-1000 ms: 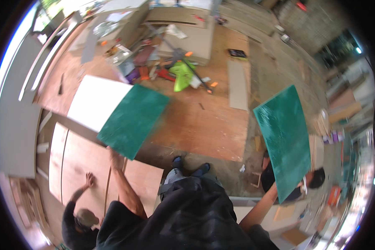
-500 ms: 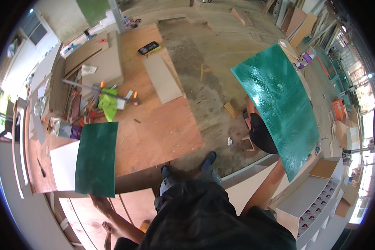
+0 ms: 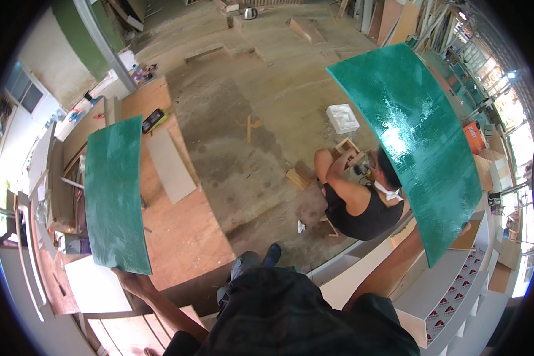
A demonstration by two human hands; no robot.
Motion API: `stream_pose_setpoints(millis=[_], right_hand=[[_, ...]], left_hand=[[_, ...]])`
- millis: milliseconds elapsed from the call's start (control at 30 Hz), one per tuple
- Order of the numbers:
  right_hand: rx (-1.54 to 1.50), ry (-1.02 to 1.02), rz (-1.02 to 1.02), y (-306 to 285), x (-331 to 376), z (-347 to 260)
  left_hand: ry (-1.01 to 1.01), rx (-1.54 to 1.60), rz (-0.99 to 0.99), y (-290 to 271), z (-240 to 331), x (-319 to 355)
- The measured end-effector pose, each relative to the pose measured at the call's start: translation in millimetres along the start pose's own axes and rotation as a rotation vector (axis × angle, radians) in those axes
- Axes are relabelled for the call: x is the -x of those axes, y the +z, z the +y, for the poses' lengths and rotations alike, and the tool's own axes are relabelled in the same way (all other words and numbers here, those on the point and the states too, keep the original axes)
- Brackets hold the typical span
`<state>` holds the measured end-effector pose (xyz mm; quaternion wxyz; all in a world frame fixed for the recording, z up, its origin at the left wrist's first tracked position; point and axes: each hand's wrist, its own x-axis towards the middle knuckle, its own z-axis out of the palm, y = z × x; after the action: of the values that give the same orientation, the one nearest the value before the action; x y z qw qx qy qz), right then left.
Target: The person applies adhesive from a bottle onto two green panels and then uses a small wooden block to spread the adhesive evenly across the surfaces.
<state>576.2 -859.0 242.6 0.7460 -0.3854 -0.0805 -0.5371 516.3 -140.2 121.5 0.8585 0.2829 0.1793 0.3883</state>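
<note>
- The person holds two green panels, one in each of the hands, both lifted clear of the floor.
- The left hand (image 3: pixel 130 279) grips the bottom edge of the left green panel (image 3: pixel 115 193); the fingers close around that lower corner, and the panel's long axis runs up and away from the hand.
- The right green panel (image 3: pixel 412 139) is the bigger one in view and rises up and away from the person's right forearm (image 3: pixel 391 270). The right hand itself is hidden behind the panel's lower end, so its grip cannot be told, though the panel plainly rests on that arm's end.
- The two panels stand well apart, one on either side of the person's body, each tilted a little outward.
- Between the hands and farther off, a second person (image 3: pixel 362 199) in a dark sleeveless top crouches on the concrete floor (image 3: pixel 249 118) beside small wooden pieces (image 3: pixel 299 178), just beside the right panel's lower half.
- A white foam block (image 3: pixel 342 117) lies beyond that person.
- Past the left hand lies a plywood sheet (image 3: pixel 184 231) with a grey board (image 3: pixel 171 166) on it.
- Under the right arm stand white cabinet shelves (image 3: pixel 445 302).
- The room is a cluttered carpentry workshop with boards stacked along its walls.
</note>
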Motion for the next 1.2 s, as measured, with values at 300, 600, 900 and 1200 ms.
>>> stream_pose_setpoints(millis=[300, 600, 900, 1200], right_hand=[[0.048, -0.110, 0.032, -13, -103, 57], [0.144, -0.288, 0.093, 12, -210, 185], [0.305, -0.465, 0.226, 46, -316, 314], [0.415, -0.595, 0.425, -8, -399, 481]], left_hand=[[-0.095, 0.066, -0.224, 124, -107, -41], [-0.127, 0.108, -0.325, 215, -250, -164], [-0.301, -0.049, -0.339, 443, -460, -300], [-0.570, -0.262, -0.453, 690, -767, -339]])
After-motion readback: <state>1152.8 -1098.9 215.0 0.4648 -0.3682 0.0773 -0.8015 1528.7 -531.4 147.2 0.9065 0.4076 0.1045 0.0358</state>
